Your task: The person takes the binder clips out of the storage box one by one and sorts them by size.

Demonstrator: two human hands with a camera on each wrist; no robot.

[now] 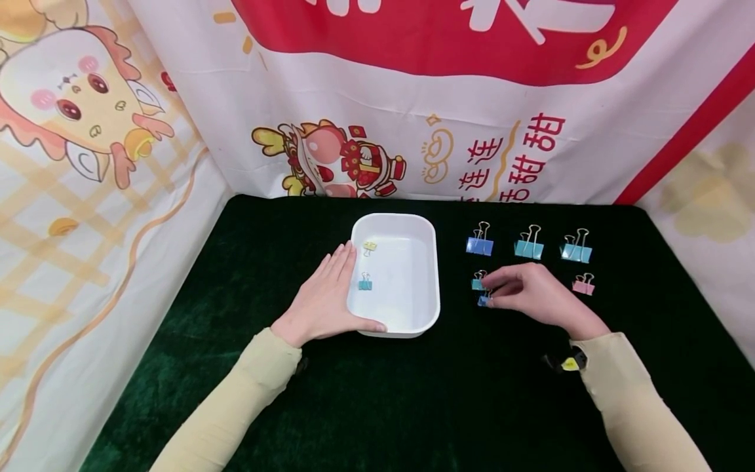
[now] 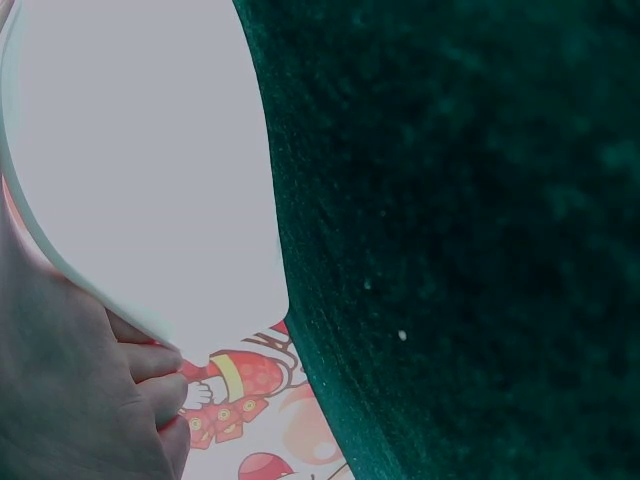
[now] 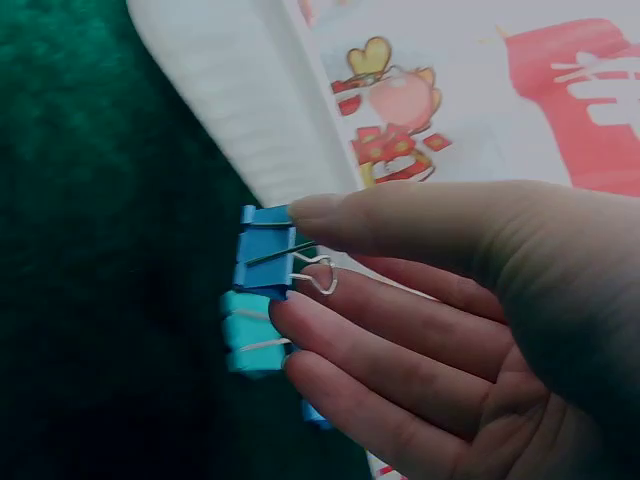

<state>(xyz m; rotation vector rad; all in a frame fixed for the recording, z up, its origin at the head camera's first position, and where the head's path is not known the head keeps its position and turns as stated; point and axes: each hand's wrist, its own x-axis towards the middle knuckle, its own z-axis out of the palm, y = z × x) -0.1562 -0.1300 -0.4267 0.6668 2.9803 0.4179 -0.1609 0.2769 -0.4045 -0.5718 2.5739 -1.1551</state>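
Note:
My left hand (image 1: 327,298) rests along the left side of a white plastic tub (image 1: 437,275), fingers straight and thumb over its near rim. In the left wrist view those fingers (image 2: 150,375) lie against the tub's outer wall. Inside the tub are a small yellow binder clip (image 1: 369,246) and a small teal binder clip (image 1: 365,285). To the right of it, my right hand (image 1: 525,292) pinches a small blue binder clip (image 3: 266,250) between thumb and fingertips. Another small teal binder clip (image 3: 255,335) sits right beside the blue one, close to the fingertips.
Beyond the right hand stand a large blue binder clip (image 1: 480,246) and two large light-blue ones, one in the middle (image 1: 528,250) and one at the right. A pink binder clip (image 1: 583,287) lies right of the hand. Printed cloth hangs behind the green tabletop (image 1: 377,400).

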